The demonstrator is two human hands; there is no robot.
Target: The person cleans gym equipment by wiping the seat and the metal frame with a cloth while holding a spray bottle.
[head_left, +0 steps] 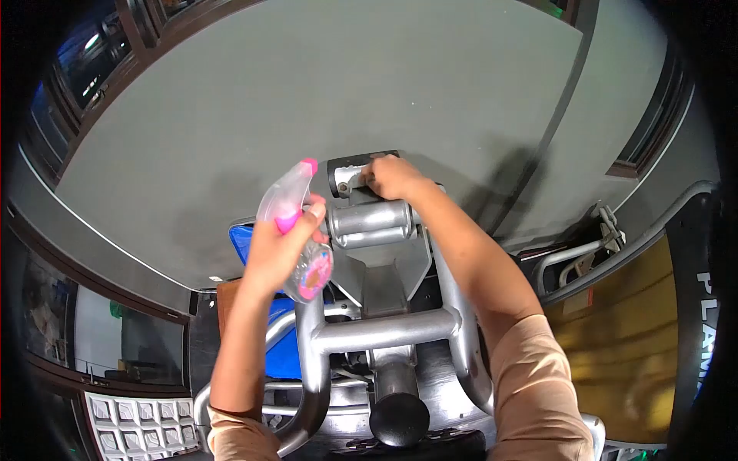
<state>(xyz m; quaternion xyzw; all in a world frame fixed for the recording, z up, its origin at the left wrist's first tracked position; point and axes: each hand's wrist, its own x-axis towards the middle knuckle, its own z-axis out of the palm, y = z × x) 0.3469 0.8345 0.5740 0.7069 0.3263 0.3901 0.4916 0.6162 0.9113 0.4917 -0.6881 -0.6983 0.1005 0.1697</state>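
A clear spray bottle (pixel 314 270) with a pink nozzle and a pink round label is in my left hand (pixel 288 242), its fingers wrapped round the neck, nozzle pointing up. My right hand (pixel 390 178) reaches to the top of a silver metal frame (pixel 384 332), its fingers curled against a black and silver end piece (pixel 346 178). Whatever those fingers hold, if anything, is hidden. Just below them lies a thick silver crosswise tube (pixel 370 218). The bottle stands to the left of this tube.
A grey wall (pixel 346 84) rises behind the frame. Blue padding (pixel 283 349) shows at its left, and a round black end cap (pixel 399 419) below. On the right are a curved rail (pixel 638 240) and a yellowish panel (pixel 623 338). White patterned blocks (pixel 142 426) sit at lower left.
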